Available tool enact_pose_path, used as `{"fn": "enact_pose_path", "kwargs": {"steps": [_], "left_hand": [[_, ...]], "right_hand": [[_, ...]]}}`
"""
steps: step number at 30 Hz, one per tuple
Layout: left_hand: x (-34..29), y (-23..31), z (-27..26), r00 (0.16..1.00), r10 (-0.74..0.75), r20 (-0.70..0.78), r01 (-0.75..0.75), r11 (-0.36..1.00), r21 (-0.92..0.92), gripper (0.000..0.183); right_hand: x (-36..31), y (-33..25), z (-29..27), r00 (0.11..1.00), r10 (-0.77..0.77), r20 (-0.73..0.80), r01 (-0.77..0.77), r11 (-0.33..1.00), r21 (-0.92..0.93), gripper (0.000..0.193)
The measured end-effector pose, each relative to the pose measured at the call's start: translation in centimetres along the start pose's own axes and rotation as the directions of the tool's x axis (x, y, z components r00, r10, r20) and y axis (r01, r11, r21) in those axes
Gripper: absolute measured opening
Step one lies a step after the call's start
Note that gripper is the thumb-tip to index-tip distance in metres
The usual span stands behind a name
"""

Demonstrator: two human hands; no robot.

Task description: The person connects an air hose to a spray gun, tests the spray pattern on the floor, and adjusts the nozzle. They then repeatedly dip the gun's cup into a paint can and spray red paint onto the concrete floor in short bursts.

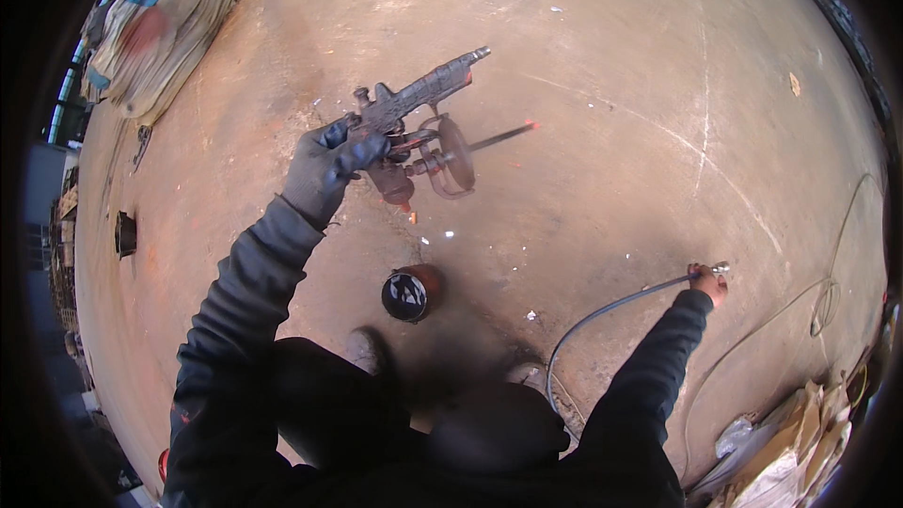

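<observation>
My left hand (pixel 329 165), in a dark glove, grips the handle of a paint-crusted spray gun (pixel 419 94) held up over the floor, its nozzle pointing up and to the right. A round lid with a thin tube (pixel 458 150) hangs under the gun. My right hand (pixel 707 282) is bare and holds the metal end of a dark hose (pixel 611 306), which curves back toward my legs. On the floor near my feet stands an open paint can (pixel 406 293) with dark liquid inside.
The rust-coloured concrete floor (pixel 583 85) spreads all around. Bundled sacks (pixel 155 23) lie at the upper left, crumpled paper and cardboard (pixel 790 452) at the lower right. A thin pale wire (pixel 828 296) loops across the floor on the right. My shoes (pixel 367 348) stand beside the can.
</observation>
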State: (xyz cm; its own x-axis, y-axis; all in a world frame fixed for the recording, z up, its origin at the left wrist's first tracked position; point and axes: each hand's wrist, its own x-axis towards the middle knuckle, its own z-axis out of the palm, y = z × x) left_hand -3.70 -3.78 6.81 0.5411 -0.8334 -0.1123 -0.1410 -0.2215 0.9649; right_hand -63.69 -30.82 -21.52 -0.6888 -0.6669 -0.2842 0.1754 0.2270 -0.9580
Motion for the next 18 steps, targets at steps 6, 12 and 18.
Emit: {"fn": "enact_pose_path", "kwargs": {"steps": [6, 12, 18], "left_hand": [[1.2, -1.7, -1.2, 0.991, -0.063, 0.115, 0.081, 0.985, -0.155, 0.033], [2.7, -1.7, -1.6, 0.972, 0.094, 0.214, -0.114, 0.990, 0.081, 0.024], [3.3, 2.7, -1.8, 0.916, 0.203, 0.345, -0.207, 0.978, -0.027, 0.026]], "right_hand": [[-9.0, -9.2, -0.3, 0.876, -0.045, 0.480, -0.037, 0.987, 0.158, 0.030], [-19.5, -16.0, 0.8, 0.642, -0.081, 0.762, 0.160, 0.987, -0.030, 0.048], [-23.9, -23.2, 4.1, 0.208, 0.016, 0.978, 0.281, 0.957, -0.075, 0.055]]}}
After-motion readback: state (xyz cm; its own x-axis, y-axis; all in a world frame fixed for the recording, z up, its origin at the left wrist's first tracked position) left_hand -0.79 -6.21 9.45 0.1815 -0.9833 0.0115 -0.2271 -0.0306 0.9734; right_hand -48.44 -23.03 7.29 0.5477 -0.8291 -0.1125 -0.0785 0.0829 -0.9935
